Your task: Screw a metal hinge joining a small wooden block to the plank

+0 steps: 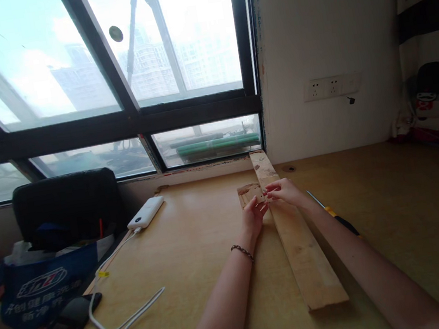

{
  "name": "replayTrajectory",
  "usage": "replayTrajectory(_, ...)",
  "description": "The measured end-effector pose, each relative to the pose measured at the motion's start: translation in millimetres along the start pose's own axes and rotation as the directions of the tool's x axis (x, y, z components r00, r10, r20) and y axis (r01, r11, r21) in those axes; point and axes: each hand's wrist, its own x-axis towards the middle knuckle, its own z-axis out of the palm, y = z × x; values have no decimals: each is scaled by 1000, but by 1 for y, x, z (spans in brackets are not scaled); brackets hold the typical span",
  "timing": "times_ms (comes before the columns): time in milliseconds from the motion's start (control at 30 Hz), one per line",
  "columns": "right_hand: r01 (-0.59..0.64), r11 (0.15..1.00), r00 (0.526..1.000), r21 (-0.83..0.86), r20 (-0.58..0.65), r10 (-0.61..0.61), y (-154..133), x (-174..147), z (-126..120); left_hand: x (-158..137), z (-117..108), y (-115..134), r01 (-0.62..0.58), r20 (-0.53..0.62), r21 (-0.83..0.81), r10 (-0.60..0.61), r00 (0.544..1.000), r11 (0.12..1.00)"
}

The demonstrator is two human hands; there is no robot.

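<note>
A long wooden plank (310,261) lies on the table, running from near the window toward me. Against its left side, toward the far end, is a small wooden block (247,194) with small dark holes in its face. My left hand (255,217) grips the near side of this block, thumb on top. Over the plank, my right hand (287,191) has its fingertips pinched together at the block's right edge. Whatever sits between those fingertips is too small to make out. To the right of my right forearm rests a screwdriver (337,218) with a yellow and black handle.
A white power bank (146,213) with a white cable (133,317) lies along the table's left side. Beyond that edge stand a black chair (66,204) and a blue bag (42,301). Window and wall border the far side; a patterned curtain (434,55) hangs at right.
</note>
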Motion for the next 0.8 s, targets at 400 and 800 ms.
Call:
replayTrajectory(400, 6, 999, 988, 45, 151, -12, -5, -4, 3, -2, 4, 4, 23, -57, 8, -22, 998, 1000)
replayTrajectory(800, 8, 968, 962, -252, -262, -76, 9, 8, -7, 4, 2, -1, -54, -169, 30, 58, 984, 998)
